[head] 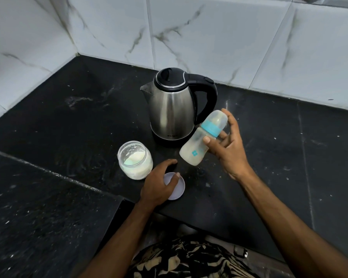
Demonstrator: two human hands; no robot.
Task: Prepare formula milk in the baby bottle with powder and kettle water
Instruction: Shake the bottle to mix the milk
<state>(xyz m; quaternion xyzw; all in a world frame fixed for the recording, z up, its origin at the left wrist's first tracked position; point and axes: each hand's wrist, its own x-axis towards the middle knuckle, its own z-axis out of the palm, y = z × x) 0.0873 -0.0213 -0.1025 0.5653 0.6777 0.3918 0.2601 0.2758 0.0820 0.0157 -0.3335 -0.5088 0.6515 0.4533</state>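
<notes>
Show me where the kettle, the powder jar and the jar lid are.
kettle (172,109): head view, on its steel body.
powder jar (135,159): head view, on the powder inside.
jar lid (178,190): head view, on its bare right part.

You're in a home kitchen.
Black speckled stone counter (68,117), white marble-veined wall tiles (209,33), stainless steel electric kettle (172,109).

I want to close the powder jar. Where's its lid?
In the head view, the lid lies flat on the black counter under the left hand, just right of the open powder jar and in front of the kettle.
</notes>
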